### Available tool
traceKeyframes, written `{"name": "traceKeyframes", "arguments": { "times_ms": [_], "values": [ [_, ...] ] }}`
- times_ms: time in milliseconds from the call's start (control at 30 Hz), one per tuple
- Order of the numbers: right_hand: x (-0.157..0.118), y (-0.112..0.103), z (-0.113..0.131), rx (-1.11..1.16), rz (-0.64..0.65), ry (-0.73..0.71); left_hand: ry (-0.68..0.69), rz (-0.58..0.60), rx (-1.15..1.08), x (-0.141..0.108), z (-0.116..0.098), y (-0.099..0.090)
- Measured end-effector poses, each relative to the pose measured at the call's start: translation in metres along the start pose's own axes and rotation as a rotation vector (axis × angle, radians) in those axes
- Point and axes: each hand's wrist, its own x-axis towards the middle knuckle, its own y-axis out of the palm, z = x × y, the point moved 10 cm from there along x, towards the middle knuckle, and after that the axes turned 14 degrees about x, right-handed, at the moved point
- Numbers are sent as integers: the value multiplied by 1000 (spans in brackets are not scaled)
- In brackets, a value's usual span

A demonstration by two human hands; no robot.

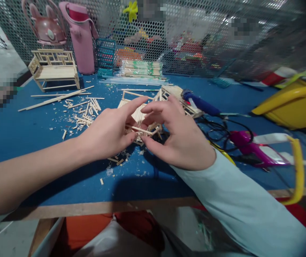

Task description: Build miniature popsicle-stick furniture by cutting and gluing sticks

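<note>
Between my two hands is a small model made of thin wooden sticks (139, 116), with a slatted panel and a raised rail. My left hand (110, 132) pinches its near left side, thumb low against the sticks and fingers behind. From the right, my right hand (178, 134) curls its fingers and thumb around the near right corner, by a short angled stick. The fingers partly hide the model. Just behind my right hand lies another stick-built piece (173, 92), next to a blue-handled tool (202, 101) with a cord.
Loose sticks (59, 98) and cut bits (88, 112) litter the blue tabletop (70, 182). A miniature stick bench (56, 71), a pink bottle (82, 44) and bundled sticks (142, 67) stand along the perforated metal screen. On the right are black cable, a purple glue gun (260, 148) and a yellow scoop-like object (294, 103).
</note>
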Motion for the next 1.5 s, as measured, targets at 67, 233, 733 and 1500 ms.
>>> {"name": "traceKeyframes", "arguments": {
  "times_ms": [67, 233, 733, 1500],
  "values": [
    [-1, 0, -1, 17, -29, -2, 3, -2, 11, 0, 1, 1],
    [-1, 0, -3, 40, -56, 2, 16, 26, 36, -1, 1, -1],
    [0, 0, -7, 81, -66, -15, 13, 86, -21, -2, 0, 1],
    [0, 1, -9, 123, -55, 4, 18, 105, 99, -2, -2, -2]
  ]
}}
